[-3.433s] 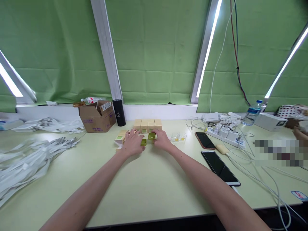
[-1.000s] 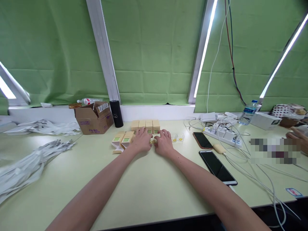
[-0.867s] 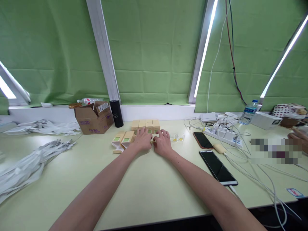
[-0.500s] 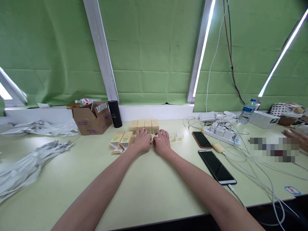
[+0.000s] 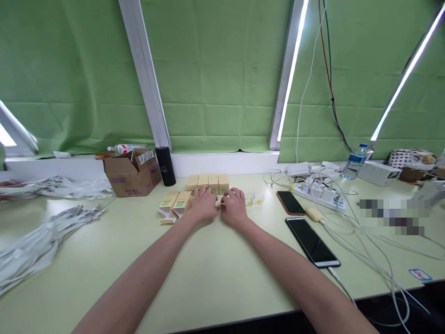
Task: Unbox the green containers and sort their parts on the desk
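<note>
Over the middle of the table, my left hand [image 5: 206,204] and my right hand [image 5: 234,207] are close together, fingers bent inward. Their fingertips nearly meet over something small that the fingers mostly hide. Just beyond them stands a row of small tan cardboard boxes [image 5: 208,180], with green patches on the fronts. To the left of my left hand are two similar boxes [image 5: 181,202] with their near ends open and flaps hanging out. Small clear plastic cases [image 5: 259,199] with yellow centres lie to the right of my right hand.
At left are bundles of white straps [image 5: 45,246], a brown carton [image 5: 132,176] and a black cylinder [image 5: 166,166]. Two phones [image 5: 313,241], a power strip [image 5: 320,197] and tangled white cables fill the right. Another person's hand [image 5: 4,184] shows at the left edge.
My hands stay almost in place, fingertips still together. Another person's hand at the right edge has gone from view, and a hand now shows at the far left over the straps.
</note>
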The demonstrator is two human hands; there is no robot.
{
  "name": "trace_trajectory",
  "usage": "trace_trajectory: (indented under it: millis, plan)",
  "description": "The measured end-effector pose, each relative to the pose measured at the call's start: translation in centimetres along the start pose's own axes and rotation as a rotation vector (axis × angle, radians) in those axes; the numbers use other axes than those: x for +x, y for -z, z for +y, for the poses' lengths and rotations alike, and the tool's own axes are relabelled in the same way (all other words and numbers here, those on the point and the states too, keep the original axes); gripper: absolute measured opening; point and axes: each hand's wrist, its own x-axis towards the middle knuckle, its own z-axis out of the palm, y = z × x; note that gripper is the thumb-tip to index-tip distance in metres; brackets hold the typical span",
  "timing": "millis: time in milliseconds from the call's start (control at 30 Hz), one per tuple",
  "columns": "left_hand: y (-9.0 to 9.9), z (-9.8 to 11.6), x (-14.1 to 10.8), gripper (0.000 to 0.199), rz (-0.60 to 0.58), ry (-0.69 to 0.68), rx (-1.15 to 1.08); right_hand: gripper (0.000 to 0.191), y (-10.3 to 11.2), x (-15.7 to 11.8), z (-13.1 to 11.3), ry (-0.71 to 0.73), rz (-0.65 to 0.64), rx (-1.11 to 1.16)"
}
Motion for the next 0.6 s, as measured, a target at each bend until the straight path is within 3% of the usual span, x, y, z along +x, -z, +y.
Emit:
trace_trajectory:
  millis: [133,233,300,400,500,600]
  plan:
    - [2.3,-0.5,-2.7,0.024,0.141,-0.045,-0.05,0.02,0.8,0.4,1.1,-0.114,0.177,0.081]
    - [3.3,-1.0,-6.0,0.021,0.234,-0.122,-0.145,0.023,2.0,1.6,2.5,-0.213,0.216,0.097]
    - [3.3,-1.2,-8.3,0.024,0.183,-0.155,-0.192,0.027,2.7,2.8,3.5,-0.247,0.175,0.071]
    - [2.3,-1.3,-10.8,0.028,0.073,-0.064,-0.199,0.039,3.3,4.7,4.7,-0.228,0.024,-0.004]
    - [1.0,-1.6,-11.5,0.025,-0.007,-0.033,-0.179,0.046,3.0,6.3,5.1,-0.175,-0.067,-0.022]
    - [0.4,-2.0,-11.3,0.022,0.007,-0.02,-0.192,0.045,2.3,7.3,4.9,-0.144,-0.144,-0.042]
